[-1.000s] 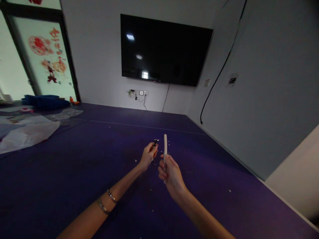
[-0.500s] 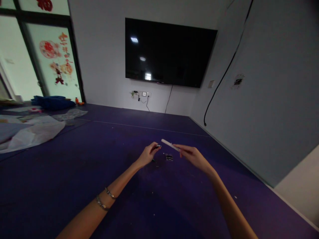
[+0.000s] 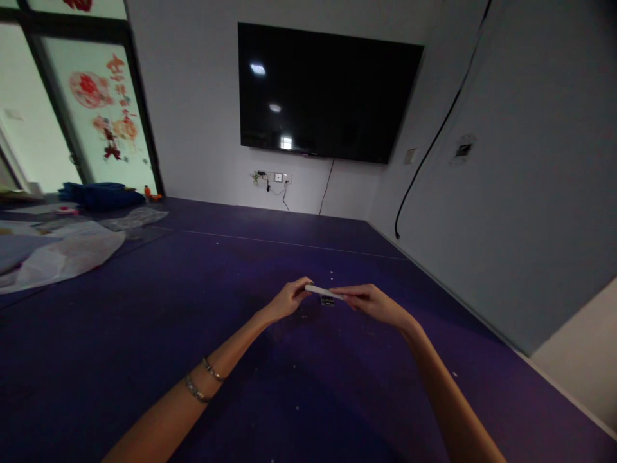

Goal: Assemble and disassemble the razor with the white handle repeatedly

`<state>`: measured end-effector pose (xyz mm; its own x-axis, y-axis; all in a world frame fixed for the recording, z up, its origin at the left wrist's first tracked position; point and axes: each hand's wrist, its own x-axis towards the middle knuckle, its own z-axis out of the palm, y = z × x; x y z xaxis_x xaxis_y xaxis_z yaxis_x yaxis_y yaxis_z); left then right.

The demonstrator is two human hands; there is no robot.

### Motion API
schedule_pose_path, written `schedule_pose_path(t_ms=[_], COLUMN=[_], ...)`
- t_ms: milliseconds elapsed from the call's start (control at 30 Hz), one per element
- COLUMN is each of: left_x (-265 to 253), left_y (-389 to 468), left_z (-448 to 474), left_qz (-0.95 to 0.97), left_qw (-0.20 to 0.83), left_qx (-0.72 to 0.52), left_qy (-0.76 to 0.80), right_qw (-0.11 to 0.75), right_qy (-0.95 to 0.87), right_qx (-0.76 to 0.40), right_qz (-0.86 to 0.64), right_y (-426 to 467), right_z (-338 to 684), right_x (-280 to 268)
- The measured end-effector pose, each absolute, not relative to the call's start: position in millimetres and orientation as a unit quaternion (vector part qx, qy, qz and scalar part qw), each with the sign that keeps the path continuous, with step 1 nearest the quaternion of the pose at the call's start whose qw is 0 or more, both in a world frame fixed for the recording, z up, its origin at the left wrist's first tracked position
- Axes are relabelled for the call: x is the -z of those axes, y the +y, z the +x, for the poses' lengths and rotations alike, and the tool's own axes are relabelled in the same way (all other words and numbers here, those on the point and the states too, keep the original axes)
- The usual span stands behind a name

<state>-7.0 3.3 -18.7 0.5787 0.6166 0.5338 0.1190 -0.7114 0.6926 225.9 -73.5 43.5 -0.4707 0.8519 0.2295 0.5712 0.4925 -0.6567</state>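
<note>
My right hand [image 3: 369, 301] is closed on one end of a thin, flat white stick [image 3: 322, 291]. The stick's other end reaches to the fingertips of my left hand [image 3: 290, 299]. Those fingers are pinched around a small dark and silvery piece [image 3: 310, 283], mostly hidden now by the stick and fingers; its kind cannot be made out. On the purple surface beneath the stick lies a small dark square piece [image 3: 327, 301] with lighter marks, partly covered by the stick. Two bracelets [image 3: 196, 390] circle my left forearm.
White plastic sheeting [image 3: 72, 257] and a dark blue folded cloth [image 3: 103, 195] lie at the far left, with a small orange object [image 3: 148, 191] beside it. A black cable [image 3: 436, 138] hangs down the right wall. A large television [image 3: 330, 93] is mounted ahead.
The white stick has swung down and left, so its free end now meets the small piece at my left fingertips. The view has tilted slightly downward.
</note>
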Motion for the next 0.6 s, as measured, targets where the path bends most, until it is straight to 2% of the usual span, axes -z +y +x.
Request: schedule_pose_path(t_ms=[133, 600], left_x=[16.2, 16.1], left_y=[0.9, 1.6], left_z=[-6.4, -6.6], left_qz=[0.829, 0.835], left_qw=[0.329, 0.328], left_qx=[-0.406, -0.39], left_qy=[0.2, 0.208], right_qw=[0.297, 0.279], right_qy=[-0.807, -0.809], right_qx=[-0.247, -0.27], right_qz=[-0.447, -0.44], right_y=[-76.1, -76.3], right_z=[227.0, 226.2], right_x=[-47.4, -48.4])
